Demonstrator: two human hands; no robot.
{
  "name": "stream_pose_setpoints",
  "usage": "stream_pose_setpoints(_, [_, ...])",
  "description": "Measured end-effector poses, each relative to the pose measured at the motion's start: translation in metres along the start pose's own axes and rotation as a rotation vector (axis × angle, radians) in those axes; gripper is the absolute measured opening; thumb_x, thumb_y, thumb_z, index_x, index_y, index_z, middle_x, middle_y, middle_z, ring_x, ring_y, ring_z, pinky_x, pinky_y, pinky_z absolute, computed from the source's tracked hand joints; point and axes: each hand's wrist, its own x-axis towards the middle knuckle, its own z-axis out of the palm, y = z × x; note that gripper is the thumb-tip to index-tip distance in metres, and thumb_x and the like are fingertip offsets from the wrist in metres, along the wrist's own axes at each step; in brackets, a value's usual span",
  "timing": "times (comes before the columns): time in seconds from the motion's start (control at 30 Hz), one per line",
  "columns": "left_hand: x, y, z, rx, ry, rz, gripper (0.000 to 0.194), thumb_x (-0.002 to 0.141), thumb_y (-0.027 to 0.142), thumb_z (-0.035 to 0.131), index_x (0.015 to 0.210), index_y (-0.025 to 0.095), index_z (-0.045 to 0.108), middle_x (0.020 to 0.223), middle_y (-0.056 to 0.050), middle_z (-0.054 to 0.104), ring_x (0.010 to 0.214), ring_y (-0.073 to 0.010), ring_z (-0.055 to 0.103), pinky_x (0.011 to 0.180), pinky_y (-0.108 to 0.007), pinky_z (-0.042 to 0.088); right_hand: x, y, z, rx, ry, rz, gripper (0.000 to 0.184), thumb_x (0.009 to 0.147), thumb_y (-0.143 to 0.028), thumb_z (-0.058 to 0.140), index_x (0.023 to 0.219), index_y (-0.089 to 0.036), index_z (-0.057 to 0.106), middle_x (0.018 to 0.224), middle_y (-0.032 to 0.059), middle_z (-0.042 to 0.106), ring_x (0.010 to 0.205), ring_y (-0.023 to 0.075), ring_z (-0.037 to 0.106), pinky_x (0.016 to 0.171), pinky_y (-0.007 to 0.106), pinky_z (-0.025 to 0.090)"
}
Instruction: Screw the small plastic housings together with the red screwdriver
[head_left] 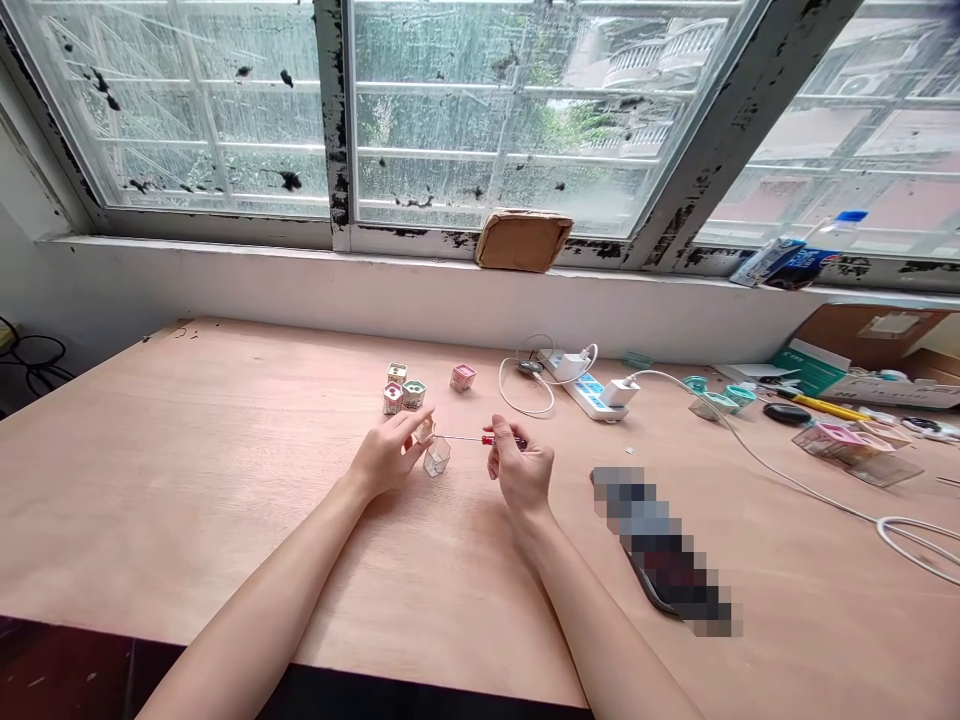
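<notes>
My right hand [520,470] is closed on the red handle of a small screwdriver [480,439], whose thin shaft points left. The tip meets a small pale piece [425,430] pinched in the fingers of my left hand [388,456]. A clear little cube-shaped casing [436,457] stands on the wooden table [187,470] just below the shaft, between the two hands. Behind my left hand sit three small cube parts with pink and green insides [403,389], and a pink one [463,377] stands a little to their right.
A white power strip [583,386] with a charger and cables lies behind my right hand. A dark blurred object [664,548] lies to the right. Teal and pink parts, a yellow tool [821,405] and boxes crowd the far right. A windowsill runs behind.
</notes>
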Motion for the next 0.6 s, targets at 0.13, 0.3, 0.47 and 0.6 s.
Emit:
stream_pose_setpoints(0.13, [0.0002, 0.0000, 0.0002, -0.023, 0.010, -0.002, 0.046, 0.098, 0.022, 0.057, 0.143, 0.021, 0.049, 0.103, -0.005, 0.069, 0.065, -0.0113, 0.059, 0.069, -0.026, 0.053, 0.0000, 0.0021, 0.0004, -0.006, 0.012, -0.076, 0.042, 0.083, -0.059, 0.069, 0.090, -0.019, 0.059, 0.056, -0.0067, 0.051, 0.035, 0.0085, 0.041, 0.032, 0.022, 0.034])
stream_pose_setpoints(0.3, [0.0003, -0.0009, 0.0007, -0.024, 0.010, -0.009, 0.045, 0.097, 0.023, 0.059, 0.141, 0.022, 0.050, 0.114, -0.007, 0.071, 0.065, -0.0112, 0.061, 0.073, -0.027, 0.055, -0.0019, 0.0067, -0.0004, -0.084, -0.015, -0.219, 0.033, 0.094, -0.049, 0.059, 0.109, -0.020, 0.057, 0.068, -0.0049, 0.054, 0.043, 0.0092, 0.049, 0.041, 0.022, 0.041])
stream_pose_setpoints(0.47, [-0.0004, -0.0015, 0.0019, -0.032, 0.008, -0.031, 0.042, 0.096, 0.025, 0.061, 0.138, 0.022, 0.053, 0.116, -0.006, 0.072, 0.064, -0.0112, 0.062, 0.071, -0.027, 0.056, -0.0042, 0.0076, -0.0018, -0.125, -0.032, -0.296, 0.024, 0.097, -0.039, 0.052, 0.114, -0.021, 0.056, 0.075, -0.0039, 0.054, 0.049, 0.0098, 0.051, 0.048, 0.025, 0.045])
stream_pose_setpoints(0.6, [-0.0009, -0.0009, 0.0023, -0.042, 0.005, -0.068, 0.040, 0.096, 0.027, 0.062, 0.135, 0.021, 0.055, 0.118, -0.007, 0.072, 0.063, -0.0112, 0.062, 0.070, -0.027, 0.057, -0.0041, 0.0083, -0.0034, -0.167, -0.014, -0.294, 0.025, 0.096, -0.042, 0.055, 0.109, -0.020, 0.058, 0.075, -0.0019, 0.059, 0.052, 0.0114, 0.053, 0.051, 0.025, 0.044])
